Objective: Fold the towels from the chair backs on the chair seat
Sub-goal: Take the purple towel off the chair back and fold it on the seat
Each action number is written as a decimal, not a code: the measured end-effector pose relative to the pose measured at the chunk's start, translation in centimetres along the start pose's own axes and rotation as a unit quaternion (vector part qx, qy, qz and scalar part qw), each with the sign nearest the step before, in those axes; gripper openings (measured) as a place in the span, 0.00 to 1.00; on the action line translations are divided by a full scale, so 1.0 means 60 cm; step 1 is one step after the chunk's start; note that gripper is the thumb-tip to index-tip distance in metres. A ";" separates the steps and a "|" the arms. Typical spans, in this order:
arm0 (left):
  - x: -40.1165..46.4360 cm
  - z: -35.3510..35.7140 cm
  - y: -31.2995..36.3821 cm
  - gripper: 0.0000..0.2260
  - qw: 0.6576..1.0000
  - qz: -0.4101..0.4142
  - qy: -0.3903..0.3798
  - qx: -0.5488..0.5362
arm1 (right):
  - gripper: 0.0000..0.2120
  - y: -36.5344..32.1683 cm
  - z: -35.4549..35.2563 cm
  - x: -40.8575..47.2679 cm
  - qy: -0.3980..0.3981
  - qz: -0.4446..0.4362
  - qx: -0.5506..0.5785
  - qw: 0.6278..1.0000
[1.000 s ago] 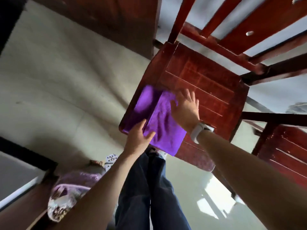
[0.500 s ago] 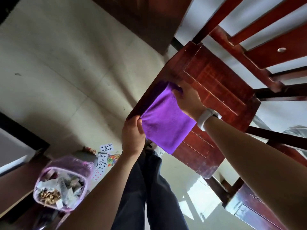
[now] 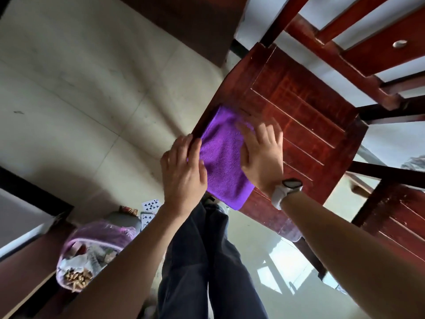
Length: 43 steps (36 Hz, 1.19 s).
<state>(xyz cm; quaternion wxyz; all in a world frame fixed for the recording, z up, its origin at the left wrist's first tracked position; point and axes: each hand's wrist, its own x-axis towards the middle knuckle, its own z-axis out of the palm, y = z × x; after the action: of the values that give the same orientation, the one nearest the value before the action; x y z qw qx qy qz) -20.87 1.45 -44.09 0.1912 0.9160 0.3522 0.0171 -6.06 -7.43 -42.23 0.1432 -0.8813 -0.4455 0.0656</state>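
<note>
We pressed the folded purple towel point(image 3: 224, 157) flat on the chair seat point(image 3: 305, 116) with our open right hand point(image 3: 262, 155), while our left hand point(image 3: 184, 171), fingers loosely open and gripping nothing, steadied its left edge.

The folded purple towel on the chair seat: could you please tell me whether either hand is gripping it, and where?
Neither grips the folded purple towel: the right hand lies flat on it, the left hand rests at its left edge.
</note>
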 end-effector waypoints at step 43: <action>0.134 0.044 0.136 0.24 0.975 0.150 -0.159 0.050 | 0.18 0.176 -0.076 -0.132 0.047 0.516 0.200 0.831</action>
<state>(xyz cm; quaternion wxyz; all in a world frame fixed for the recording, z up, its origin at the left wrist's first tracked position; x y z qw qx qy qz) -9.16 0.25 -44.42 0.1941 0.9578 0.1763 -0.1174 -1.56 -20.58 -41.28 0.2827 -0.9371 0.1045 0.1761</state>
